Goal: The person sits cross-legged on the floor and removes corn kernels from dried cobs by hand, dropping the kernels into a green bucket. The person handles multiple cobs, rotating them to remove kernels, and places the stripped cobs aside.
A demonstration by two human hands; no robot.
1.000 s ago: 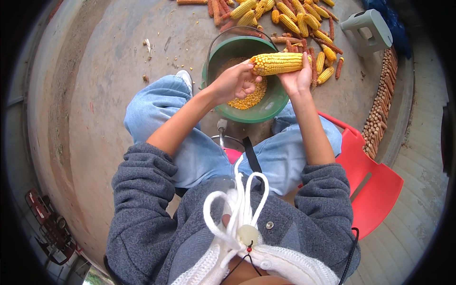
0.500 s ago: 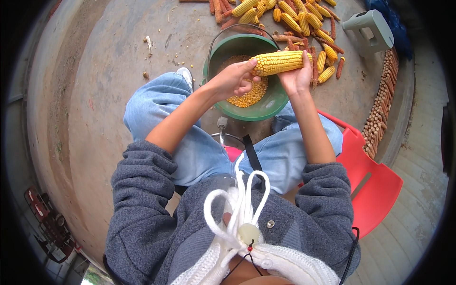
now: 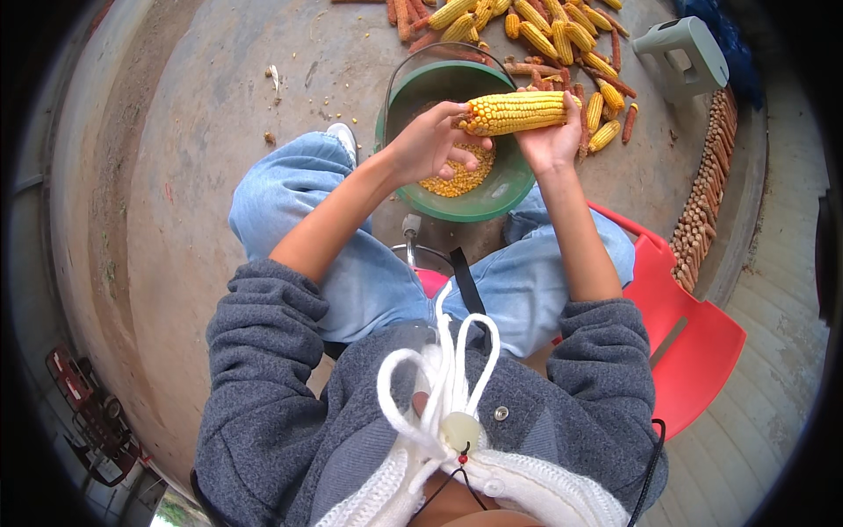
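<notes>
An ear of yellow corn [image 3: 518, 113] lies sideways above a green bucket [image 3: 494, 193], its rows of kernels mostly whole. Its right end rests in my right hand [image 3: 553, 143], whose fingers wrap under and around it. At the left end, where reddish cob shows, my left hand [image 3: 428, 146] has its fingers spread, the index fingertip at the tip of the ear. Loose yellow corn kernels [image 3: 464, 182] cover part of the bucket's bottom; my hands and the ear hide some of them.
Beyond the bucket lies a heap of yellow corn ears [image 3: 562, 39] mixed with bare reddish cobs [image 3: 404, 19]. A pale grey plastic stool [image 3: 698, 54] stands far right. Nearer, a red chair [image 3: 694, 351] is beside my right leg. Stacked cobs [image 3: 702, 198] line the right wall.
My left hand's fingers have opened and loosened from the left end of the ear. That end now shows more clearly. My right hand keeps its hold.
</notes>
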